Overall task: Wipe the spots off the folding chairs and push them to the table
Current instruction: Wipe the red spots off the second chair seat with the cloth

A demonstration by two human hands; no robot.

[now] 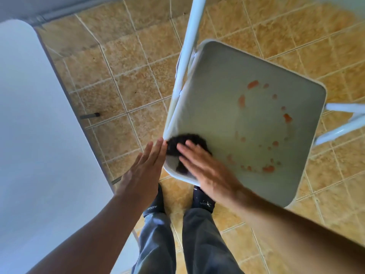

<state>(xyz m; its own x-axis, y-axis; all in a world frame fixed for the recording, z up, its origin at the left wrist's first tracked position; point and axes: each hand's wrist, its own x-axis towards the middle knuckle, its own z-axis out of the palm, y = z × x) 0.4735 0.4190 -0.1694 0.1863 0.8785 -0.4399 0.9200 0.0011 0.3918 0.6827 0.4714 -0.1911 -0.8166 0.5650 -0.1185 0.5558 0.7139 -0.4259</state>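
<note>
A white folding chair's seat [233, 91] fills the right middle of the view, seen from above. A rough ring of orange-red spots [268, 169] covers its right half. My right hand [205, 165] lies flat on a dark cloth [177, 144] at the seat's near left corner, fingers spread over it. My left hand [144, 165] is held flat with fingers straight and together, its fingertips touching the seat's left edge beside the cloth. It holds nothing.
A white table [35, 125] runs down the left side, its dark edge and leg foot above the tan tiled floor [128, 72]. The chair's white tube frame [189, 40] rises at the top and sticks out right. My feet stand below the seat.
</note>
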